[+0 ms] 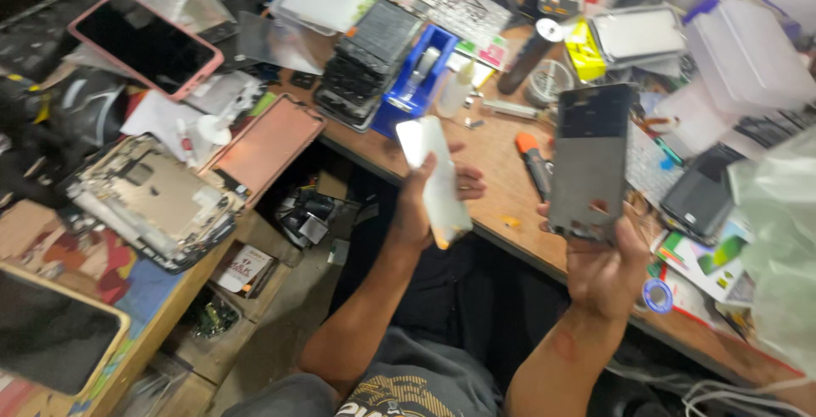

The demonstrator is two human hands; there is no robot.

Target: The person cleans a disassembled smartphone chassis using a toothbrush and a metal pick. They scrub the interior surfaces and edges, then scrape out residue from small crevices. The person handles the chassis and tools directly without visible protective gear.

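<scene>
From the head view, the left hand is up in the air, just in front of the near edge of the wooden counter. Its fingers are wrapped around a white phone-shaped piece. The piece stands almost upright and tips a little to the right. The fingertips peek out on its right side, and its rounded top sticks up above the hand.

The right hand is also raised, over the near edge of the counter. It grips the bottom end of a dark phone screen panel. The panel stands upright, and most of it rises above the hand. The thumb lies against the panel's lower right corner. The other fingers are behind the panel and hidden. The two held pieces are near each other but do not touch.

On the counter between the two hands lies a tool with an orange tip. Farther back sits a blue tray, with a stack of dark phone parts just left of it. At the left edge of the view lies an open phone frame. A pink phone lies in the far left corner. A pinkish flat panel hangs over the counter's edge.
</scene>
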